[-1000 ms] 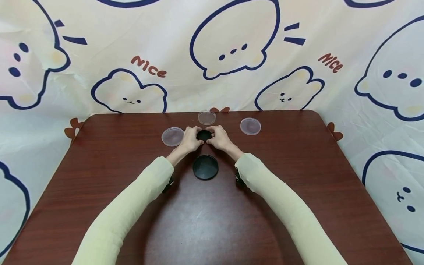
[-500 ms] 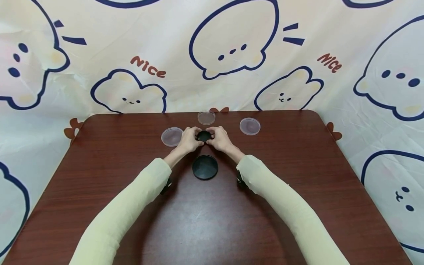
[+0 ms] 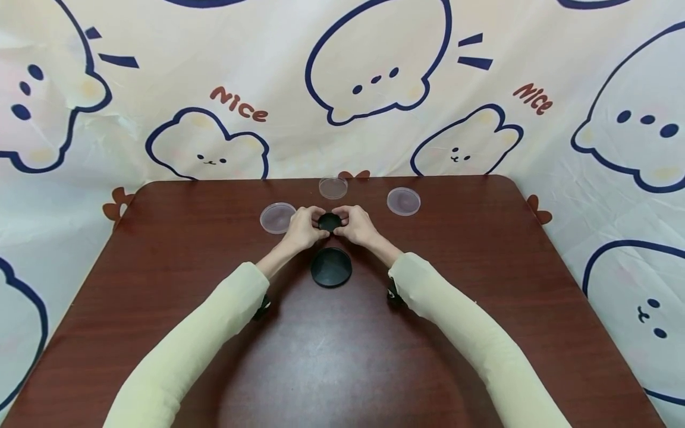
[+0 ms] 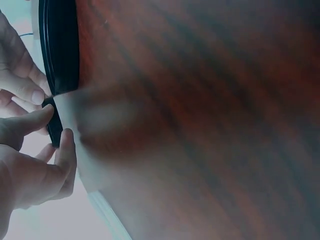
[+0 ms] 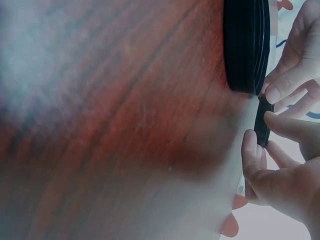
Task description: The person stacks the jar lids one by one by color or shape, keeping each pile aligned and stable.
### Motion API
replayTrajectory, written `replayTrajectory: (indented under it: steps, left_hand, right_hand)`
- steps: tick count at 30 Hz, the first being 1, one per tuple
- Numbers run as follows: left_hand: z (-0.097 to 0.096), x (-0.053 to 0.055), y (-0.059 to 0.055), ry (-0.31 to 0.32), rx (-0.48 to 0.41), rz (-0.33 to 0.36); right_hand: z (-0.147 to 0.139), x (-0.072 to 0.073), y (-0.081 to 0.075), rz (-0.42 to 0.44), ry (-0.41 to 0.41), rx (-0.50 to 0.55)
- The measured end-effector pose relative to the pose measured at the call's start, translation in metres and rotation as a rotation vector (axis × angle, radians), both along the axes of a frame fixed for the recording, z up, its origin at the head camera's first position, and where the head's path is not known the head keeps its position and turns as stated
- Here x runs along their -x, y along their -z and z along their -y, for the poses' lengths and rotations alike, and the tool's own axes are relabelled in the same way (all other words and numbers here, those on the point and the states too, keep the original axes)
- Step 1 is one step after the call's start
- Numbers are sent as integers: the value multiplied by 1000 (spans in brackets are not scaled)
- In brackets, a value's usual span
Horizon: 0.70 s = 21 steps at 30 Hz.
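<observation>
Between the two hands in the head view is a small black disc [image 3: 329,222]. My left hand [image 3: 304,228] pinches its left edge with thumb and fingers. On the opposite edge, my right hand [image 3: 357,226] grips it the same way. Both wrist views show the disc edge-on, thin and dark, with thumbs and fingertips on its rim. Just nearer to me lies a larger black round piece [image 3: 331,267], flat on the table. Its thick ridged side [image 5: 245,47] shows in the right wrist view. Whether the small disc touches the tabletop is unclear.
Clear shallow round dishes lie around the hands: one [image 3: 277,218] beside the left hand, one [image 3: 333,188] at the table's far edge, one [image 3: 404,201] beyond the right hand. A printed cloth [image 3: 342,142] hangs behind the brown table [image 3: 481,249].
The small black disc, held by both hands, has come slightly nearer to the larger black piece. Both forearms have spread outward a little. The dishes have stayed in place.
</observation>
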<state>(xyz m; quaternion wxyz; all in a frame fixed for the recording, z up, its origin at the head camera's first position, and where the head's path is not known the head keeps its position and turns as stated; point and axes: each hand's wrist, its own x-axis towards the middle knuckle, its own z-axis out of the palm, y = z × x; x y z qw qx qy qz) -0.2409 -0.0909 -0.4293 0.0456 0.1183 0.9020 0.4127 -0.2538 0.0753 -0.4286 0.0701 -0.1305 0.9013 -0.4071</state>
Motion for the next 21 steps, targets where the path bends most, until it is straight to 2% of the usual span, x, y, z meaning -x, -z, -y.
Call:
replayTrajectory:
  steps: [11,21]
  left_hand:
    - [5,-14,-5,-4,-45,-31]
    - [9,-30,-8,23,-103,-81]
  right_hand:
    - [0,-13,-6,13,-22,47]
    - [-2,-28,-10,25,-28,65]
